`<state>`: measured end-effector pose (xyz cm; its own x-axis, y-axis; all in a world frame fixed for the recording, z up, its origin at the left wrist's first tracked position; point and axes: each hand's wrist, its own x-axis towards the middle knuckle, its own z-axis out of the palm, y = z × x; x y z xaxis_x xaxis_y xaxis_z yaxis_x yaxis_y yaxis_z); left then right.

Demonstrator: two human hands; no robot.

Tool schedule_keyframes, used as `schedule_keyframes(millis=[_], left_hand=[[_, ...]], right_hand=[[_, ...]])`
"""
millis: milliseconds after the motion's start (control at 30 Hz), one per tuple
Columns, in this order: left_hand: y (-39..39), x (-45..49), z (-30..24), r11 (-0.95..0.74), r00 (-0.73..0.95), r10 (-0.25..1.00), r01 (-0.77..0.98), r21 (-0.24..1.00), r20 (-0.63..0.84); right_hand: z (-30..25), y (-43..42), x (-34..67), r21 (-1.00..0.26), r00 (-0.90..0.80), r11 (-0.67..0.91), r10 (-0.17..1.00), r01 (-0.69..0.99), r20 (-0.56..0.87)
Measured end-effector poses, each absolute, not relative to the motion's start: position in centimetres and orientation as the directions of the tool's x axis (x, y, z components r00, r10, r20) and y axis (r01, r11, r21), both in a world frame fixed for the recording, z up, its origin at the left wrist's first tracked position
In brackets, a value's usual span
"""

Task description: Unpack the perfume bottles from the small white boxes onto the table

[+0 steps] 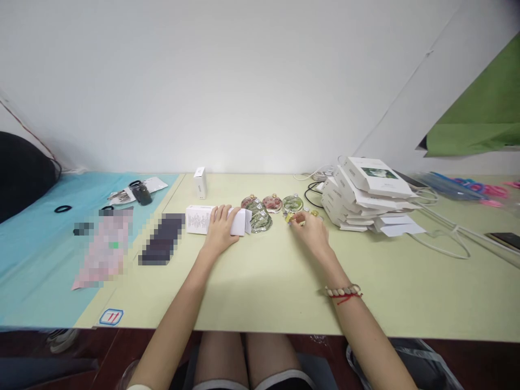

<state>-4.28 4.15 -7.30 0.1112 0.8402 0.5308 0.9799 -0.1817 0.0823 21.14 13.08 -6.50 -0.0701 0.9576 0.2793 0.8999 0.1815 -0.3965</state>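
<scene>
My left hand point(220, 229) lies on a white carton point(217, 220) that rests flat on the pale green table point(260, 292), its fingers wrapped over the box's top. My right hand point(312, 229) is closed in a pinch on a small round bottle with a gold cap point(295, 218). Just beyond both hands stand several round glass bottles point(268, 208), clear, pink and green, each with a gold cap.
A stack of flat white boxes point(365, 197) sits at the right with white cables point(442, 238) beside it. A small upright white box point(200, 182) stands at the back. A blue mat point(49, 244) with small items covers the left. A phone point(506, 240) lies far right.
</scene>
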Motion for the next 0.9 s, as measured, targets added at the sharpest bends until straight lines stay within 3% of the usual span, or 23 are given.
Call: schedule_keyframes(millis=[200,433,667,767,900], left_hand=[[4.1,-4.2,-7.3,-0.181,0.107,0.838,0.98,0.086,0.535],[3.9,-4.0,-6.9,-0.177,0.104,0.832,0.981,0.083,0.545],[3.5,-3.4,-6.6,-0.162,0.081,0.819,0.982,0.094,0.568],[3.4,-3.2,-6.6,-0.156,0.067,0.816,0.982,0.107,0.574],[3.3,-3.2,-6.4,-0.178,0.08,0.807,0.978,0.112,0.585]], right_hand=[[-6.6,13.2,21.4,-0.401,-0.042,0.154,0.961,0.903,0.274],[-6.9,13.2,21.5,-0.322,-0.084,0.157,0.97,0.934,0.229],[-7.3,13.3,21.7,-0.359,-0.07,0.145,0.974,0.922,0.214],[-7.0,12.9,21.1,-0.372,-0.059,0.166,0.957,0.913,0.284],[-6.1,11.5,19.2,-0.486,-0.084,0.354,0.866,0.799,0.492]])
